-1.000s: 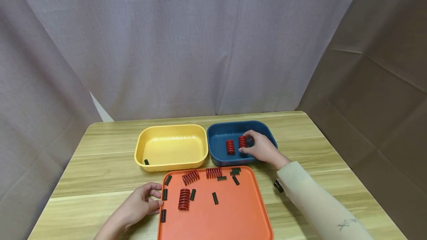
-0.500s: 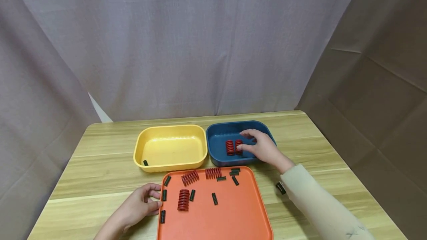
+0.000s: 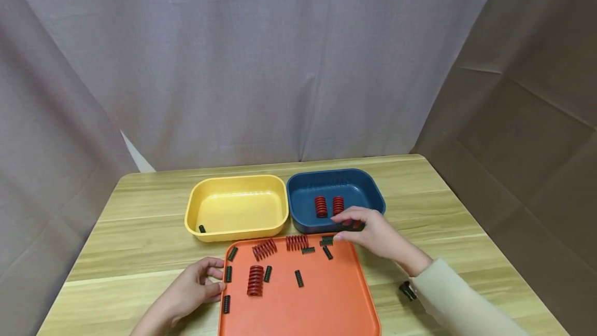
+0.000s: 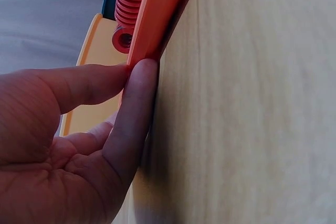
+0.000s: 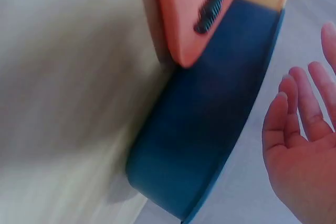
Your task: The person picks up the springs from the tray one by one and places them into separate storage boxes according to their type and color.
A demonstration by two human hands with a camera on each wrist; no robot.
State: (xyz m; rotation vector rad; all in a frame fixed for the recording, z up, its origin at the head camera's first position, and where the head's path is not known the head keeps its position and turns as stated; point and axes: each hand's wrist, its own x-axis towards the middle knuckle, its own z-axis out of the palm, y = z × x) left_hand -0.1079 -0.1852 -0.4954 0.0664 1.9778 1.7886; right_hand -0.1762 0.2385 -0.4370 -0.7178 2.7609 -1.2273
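My left hand [image 3: 193, 288] pinches the left rim of an orange tray [image 3: 326, 305]; in the left wrist view the thumb and a finger [image 4: 137, 95] meet at that rim. On the tray lie red coil springs [image 3: 255, 280] and several small black springs [image 3: 299, 278]. My right hand [image 3: 373, 232] is over the blue bin's front rim and the tray's back right corner, fingers spread with nothing held. Two red springs [image 3: 321, 206] stand side by side in the blue bin [image 3: 298, 178]. One small black spring [image 3: 202, 228] lies in the yellow bin [image 3: 198, 191].
The bins stand side by side behind the tray on a wooden table [image 3: 154, 217]. A small black object [image 3: 408, 291] is by the right sleeve, partly hidden. Grey curtain [image 3: 280, 66] hangs behind the table; a brown panel [image 3: 522, 118] stands at the right.
My right hand has let go of a red spring in the blue bin and drawn back toward the tray. My left hand stays at the tray's rim.
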